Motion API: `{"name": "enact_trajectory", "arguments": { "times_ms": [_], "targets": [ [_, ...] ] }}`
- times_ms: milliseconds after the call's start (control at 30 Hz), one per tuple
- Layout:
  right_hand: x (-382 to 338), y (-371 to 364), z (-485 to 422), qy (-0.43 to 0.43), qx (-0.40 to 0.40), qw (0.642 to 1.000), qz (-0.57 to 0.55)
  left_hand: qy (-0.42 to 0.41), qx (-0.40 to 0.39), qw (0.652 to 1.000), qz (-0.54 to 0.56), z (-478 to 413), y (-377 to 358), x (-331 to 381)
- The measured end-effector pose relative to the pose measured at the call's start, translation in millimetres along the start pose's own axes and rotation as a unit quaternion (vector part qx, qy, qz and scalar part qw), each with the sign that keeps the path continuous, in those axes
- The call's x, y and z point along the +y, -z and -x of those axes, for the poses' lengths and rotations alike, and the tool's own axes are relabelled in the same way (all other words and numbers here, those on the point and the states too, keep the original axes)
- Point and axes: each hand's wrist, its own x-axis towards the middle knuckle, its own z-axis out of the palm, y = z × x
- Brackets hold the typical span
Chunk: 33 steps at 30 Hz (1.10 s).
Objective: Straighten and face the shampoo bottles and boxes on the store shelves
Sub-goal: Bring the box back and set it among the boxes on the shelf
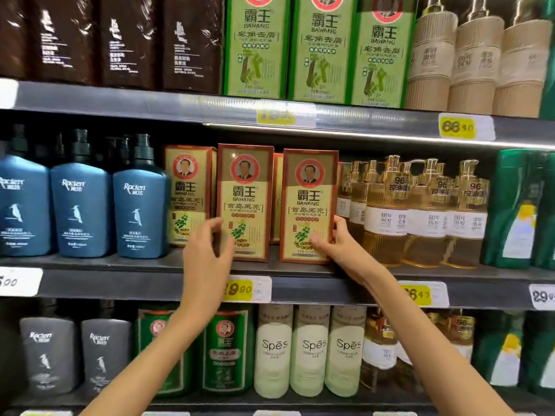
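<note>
**Three BAWANG boxes faced on the middle shelf**

Three red-and-cream cardboard BAWANG boxes (187,196) stood on the grey metal middle shelf (120,283). The right hand (336,244) gripped the rightmost box (307,205) at its lower corner, thumb on its face. The left hand (204,253) curled loosely at the middle box (244,202); whether it held it, I couldn't tell. Three blue Raclen pump bottles (139,211) stood alongside.

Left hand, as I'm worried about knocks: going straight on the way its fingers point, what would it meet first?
Probably the middle red-and-gold box: the left hand points up and right at its lower left edge, seemingly almost touching, though depth is unclear.
</note>
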Motion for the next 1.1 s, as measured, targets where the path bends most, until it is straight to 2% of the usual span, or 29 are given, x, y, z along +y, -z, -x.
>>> {"name": "enact_trajectory", "arguments": {
  "times_ms": [67, 167, 200, 267, 400, 867, 1100],
  "targets": [
    [1.6, -0.1, 0.4, -0.006, -0.005, 1.000, -0.003, 0.051, -0.001, 0.998, -0.020, -17.5, 4.8, -11.0],
    [0.4, 0.2, -0.1, -0.028, -0.007, 0.999, -0.016, 0.140, -0.149, 0.978, -0.029, -39.1, 4.6, -25.0],
    [0.6, 0.3, -0.5, -0.028, -0.007, 0.999, -0.014, 0.139, -0.194, 0.970, -0.041, -42.6, 2.6, -28.2],
    [1.3, 0.3, -1.2, -0.025, -0.006, 1.000, -0.004, 0.105, -0.228, 0.966, -0.062, -46.3, -0.7, -32.5],
    [1.4, 0.6, -3.8, -0.024, -0.019, 1.000, 0.001, 0.072, -0.221, 0.971, -0.056, -47.4, -4.1, -35.3],
    [3.2, -4.8, -15.2, -0.013, -0.029, 0.998, 0.051, 0.075, -0.238, 0.968, -0.037, -47.7, -15.3, -31.6],
    [5.0, -3.0, -17.3, -0.017, -0.034, 0.999, 0.029, 0.079, -0.259, 0.962, -0.022, -48.4, -16.0, -32.5]
  ]
}}
